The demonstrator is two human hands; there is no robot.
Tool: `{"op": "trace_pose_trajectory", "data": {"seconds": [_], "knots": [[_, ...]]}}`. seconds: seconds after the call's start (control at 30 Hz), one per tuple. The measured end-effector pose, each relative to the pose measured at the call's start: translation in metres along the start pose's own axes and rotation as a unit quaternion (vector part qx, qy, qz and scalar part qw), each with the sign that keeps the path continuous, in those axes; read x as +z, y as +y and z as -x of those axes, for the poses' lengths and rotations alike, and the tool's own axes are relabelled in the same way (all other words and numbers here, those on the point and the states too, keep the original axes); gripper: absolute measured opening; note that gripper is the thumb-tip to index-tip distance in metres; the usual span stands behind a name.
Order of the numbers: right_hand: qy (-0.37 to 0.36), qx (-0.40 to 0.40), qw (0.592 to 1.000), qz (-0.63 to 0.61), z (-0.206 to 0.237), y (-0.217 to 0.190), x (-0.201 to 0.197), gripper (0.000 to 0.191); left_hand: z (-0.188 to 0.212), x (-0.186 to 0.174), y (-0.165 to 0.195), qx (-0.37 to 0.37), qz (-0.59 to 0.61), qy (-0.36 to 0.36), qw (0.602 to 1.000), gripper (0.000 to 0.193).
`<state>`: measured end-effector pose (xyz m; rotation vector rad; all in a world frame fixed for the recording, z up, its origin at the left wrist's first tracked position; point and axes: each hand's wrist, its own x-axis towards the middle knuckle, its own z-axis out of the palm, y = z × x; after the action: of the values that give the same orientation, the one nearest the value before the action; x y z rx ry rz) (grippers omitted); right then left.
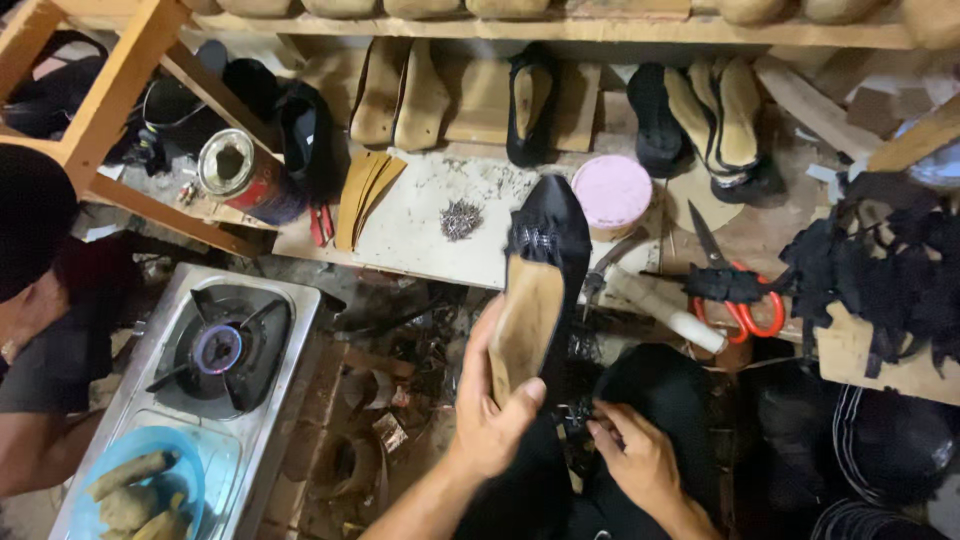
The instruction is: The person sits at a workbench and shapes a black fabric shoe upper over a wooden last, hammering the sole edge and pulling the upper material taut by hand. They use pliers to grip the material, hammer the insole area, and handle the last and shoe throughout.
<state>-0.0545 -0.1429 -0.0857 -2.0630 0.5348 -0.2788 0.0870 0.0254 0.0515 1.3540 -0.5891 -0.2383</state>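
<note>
My left hand grips a black pointed shoe upper stretched over a wooden last, sole side up, its tan insole facing me and its toe pointing away. My right hand pinches the black material at the heel end, just below the shoe, over my dark-trousered lap. Whether the right fingers hold a small tool or nail is hidden.
A low white work board bears a pile of small nails, a pink-lidded tub, tan insoles and red-handled scissors. Shoe lasts line the shelf behind. A lit gas stove and another person are left.
</note>
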Motion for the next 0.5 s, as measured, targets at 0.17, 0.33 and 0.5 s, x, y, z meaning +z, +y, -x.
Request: {"op": "trace_pose_trajectory", "data": {"seconds": [0.17,0.33,0.5], "knots": [[-0.026,-0.05,0.994,0.093,-0.002,-0.012,-0.003,0.032,-0.047,-0.012,0.008,-0.007,-0.017,0.036,0.999,0.078],[-0.022,-0.093,0.991,0.098,0.003,-0.016,-0.007,0.03,-0.12,-0.043,-0.041,-0.049,-0.098,0.107,0.988,0.067],[-0.052,-0.103,0.983,0.141,-0.001,-0.007,0.001,0.031,-0.228,-0.073,-0.106,0.002,-0.157,0.126,0.98,0.064]]}}
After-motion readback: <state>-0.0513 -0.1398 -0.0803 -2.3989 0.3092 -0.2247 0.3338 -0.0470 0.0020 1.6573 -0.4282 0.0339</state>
